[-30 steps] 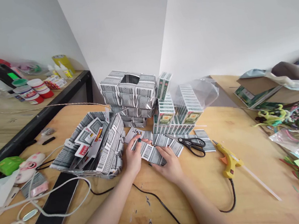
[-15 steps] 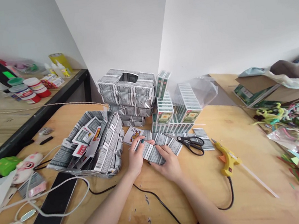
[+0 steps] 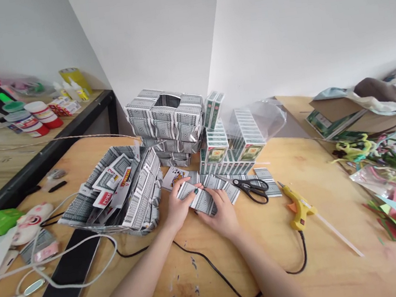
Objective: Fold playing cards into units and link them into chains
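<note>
Grey-patterned playing cards (image 3: 205, 202) are held between my two hands just above the wooden table. My left hand (image 3: 179, 203) is closed on their left end, thumb across the top. My right hand (image 3: 223, 213) grips the right end, fingers over the upper face. Whether the cards are folded or joined I cannot tell. More loose cards (image 3: 231, 191) lie under and behind my hands, and a face-up card (image 3: 173, 177) is just beyond the left one. Black-handled scissors (image 3: 251, 188) rest on cards to the right.
A basket made of cards (image 3: 153, 193) stands at left, holding loose cards. Behind are a card-built box (image 3: 165, 118) and stacked card packs (image 3: 242, 137). A yellow glue gun (image 3: 301, 210) lies right, its black cord (image 3: 214, 268) running before me. A phone (image 3: 68, 272) lies left.
My left fingers and thumb have shifted over the left end of the cards, whose left part now shows more. The right hand keeps its grip. The whole view has shifted slightly.
</note>
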Motion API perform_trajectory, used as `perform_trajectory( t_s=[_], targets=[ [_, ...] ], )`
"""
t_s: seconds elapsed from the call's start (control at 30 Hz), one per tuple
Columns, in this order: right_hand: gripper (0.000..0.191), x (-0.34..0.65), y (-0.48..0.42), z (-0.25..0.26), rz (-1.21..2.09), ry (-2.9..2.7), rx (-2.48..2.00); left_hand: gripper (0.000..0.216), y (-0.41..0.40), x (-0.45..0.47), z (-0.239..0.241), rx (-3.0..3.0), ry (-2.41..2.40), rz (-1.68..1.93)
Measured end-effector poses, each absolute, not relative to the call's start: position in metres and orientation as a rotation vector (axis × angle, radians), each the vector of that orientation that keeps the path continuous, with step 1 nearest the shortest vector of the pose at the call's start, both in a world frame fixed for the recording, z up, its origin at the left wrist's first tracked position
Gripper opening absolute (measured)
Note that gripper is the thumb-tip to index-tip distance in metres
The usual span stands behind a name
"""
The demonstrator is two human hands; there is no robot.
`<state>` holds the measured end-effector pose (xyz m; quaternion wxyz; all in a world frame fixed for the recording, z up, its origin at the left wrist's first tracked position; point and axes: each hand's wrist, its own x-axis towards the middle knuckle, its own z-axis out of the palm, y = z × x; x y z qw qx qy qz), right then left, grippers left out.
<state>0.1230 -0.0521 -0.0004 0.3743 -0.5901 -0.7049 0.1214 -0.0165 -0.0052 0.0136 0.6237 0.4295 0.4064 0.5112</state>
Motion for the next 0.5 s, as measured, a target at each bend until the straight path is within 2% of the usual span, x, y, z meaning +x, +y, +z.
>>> perform_trajectory(
  t_s=[0.1,0.27,0.5],
  targets=[
    [0.065,0.126,-0.051,-0.002,0.248,-1.741,-1.561,0.044,0.000,-0.022,0.014,0.906,0.963,1.250],
    [0.048,0.129,-0.050,-0.002,0.394,-1.658,-1.487,0.046,0.007,-0.027,0.013,0.816,0.979,1.345],
    [0.049,0.128,-0.051,0.001,0.543,-1.630,-1.363,0.047,0.005,-0.023,0.016,0.765,0.985,1.394]
  ],
)
